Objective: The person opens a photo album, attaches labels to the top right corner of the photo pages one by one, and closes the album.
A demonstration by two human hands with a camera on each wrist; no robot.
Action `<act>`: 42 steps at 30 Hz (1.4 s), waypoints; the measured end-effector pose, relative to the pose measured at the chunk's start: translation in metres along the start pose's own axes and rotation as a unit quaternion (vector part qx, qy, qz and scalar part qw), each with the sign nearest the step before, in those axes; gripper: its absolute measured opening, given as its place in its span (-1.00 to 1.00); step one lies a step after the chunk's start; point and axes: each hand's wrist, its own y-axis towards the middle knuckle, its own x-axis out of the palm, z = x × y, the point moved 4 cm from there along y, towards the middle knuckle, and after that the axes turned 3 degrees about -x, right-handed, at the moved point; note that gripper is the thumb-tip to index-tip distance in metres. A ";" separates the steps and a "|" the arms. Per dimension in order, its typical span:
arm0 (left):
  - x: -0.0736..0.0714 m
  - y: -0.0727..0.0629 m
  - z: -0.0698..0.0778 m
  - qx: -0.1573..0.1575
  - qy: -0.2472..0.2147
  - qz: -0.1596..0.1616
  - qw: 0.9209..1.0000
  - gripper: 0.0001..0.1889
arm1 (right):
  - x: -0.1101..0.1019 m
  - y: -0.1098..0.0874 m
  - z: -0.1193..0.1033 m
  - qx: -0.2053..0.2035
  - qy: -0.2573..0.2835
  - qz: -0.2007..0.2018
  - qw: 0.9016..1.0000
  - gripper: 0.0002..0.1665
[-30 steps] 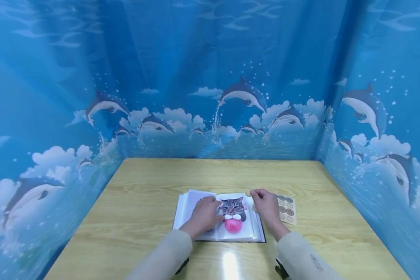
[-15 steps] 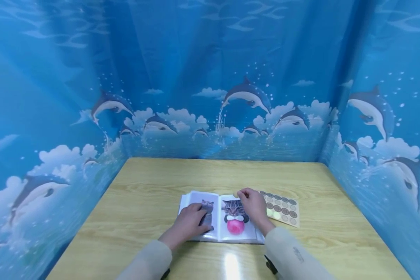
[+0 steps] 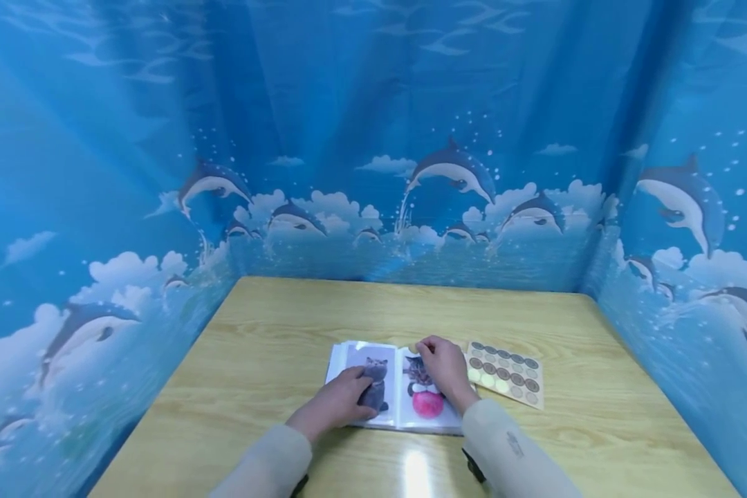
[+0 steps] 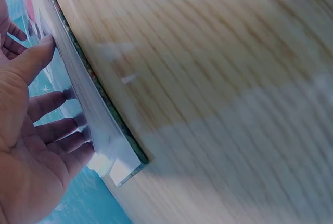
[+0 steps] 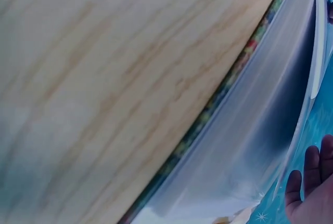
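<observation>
Head view looks forward, down; close wrist views share album (image 5: pixel 239 125).

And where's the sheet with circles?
In the head view, the sheet with circles lies on the table, just right of the open album, beside the right hand.

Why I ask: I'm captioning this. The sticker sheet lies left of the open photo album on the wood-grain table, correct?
Not left: the head view shows the sticker sheet lying right of the open photo album, on the wood-grain table.
</observation>
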 end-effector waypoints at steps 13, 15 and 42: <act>-0.001 -0.002 0.000 0.005 -0.017 0.003 1.000 -0.31 | 0.021 0.014 -0.006 -0.065 -0.059 -0.003 0.996 -0.80; -0.001 -0.002 0.000 0.000 -0.017 0.000 1.000 -0.31 | 0.023 0.015 -0.008 -0.075 -0.067 -0.004 0.995 -0.79; 0.000 -0.002 0.001 -0.017 -0.012 -0.010 1.000 -0.31 | 0.043 0.022 -0.020 -0.077 -0.104 -0.041 0.991 -0.73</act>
